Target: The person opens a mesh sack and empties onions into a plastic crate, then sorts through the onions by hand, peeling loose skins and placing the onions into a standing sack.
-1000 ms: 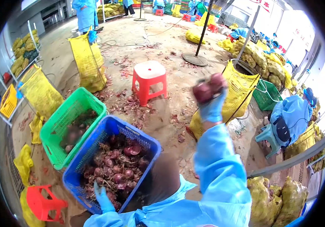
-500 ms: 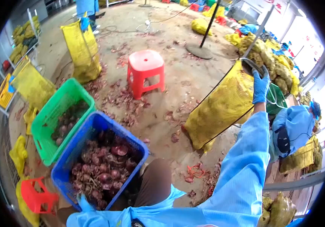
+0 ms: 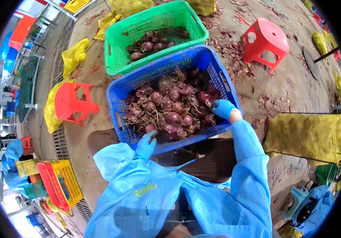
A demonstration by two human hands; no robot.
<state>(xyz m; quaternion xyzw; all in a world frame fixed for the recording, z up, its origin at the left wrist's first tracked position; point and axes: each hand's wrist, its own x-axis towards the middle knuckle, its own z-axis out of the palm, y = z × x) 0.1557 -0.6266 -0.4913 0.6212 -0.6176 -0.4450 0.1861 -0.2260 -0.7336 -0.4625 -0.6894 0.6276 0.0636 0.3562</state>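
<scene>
A blue crate (image 3: 116, 89) stands in front of me, holding many red onions (image 3: 173, 117) with dry roots and loose skins. My right hand (image 3: 223, 108), in a blue glove, is inside the crate's right side with its fingers closed at a red onion (image 3: 210, 100); the grip is partly hidden. At the near left rim, my left hand (image 3: 145, 145), also gloved, is beside the onions, its fingers apart and nothing visible in them.
Behind the blue crate is a green crate (image 3: 114, 45) with fewer onions. Red stools stand at left (image 3: 69, 101) and upper right (image 3: 271, 37). A yellow mesh sack (image 3: 303, 135) is on the right, near a person in blue (image 3: 315, 204). Onion skins litter the floor.
My view has swung left and down to the crates. My right hand has left the yellow mesh sack's mouth and is now in the blue crate. My left hand is at its near rim.
</scene>
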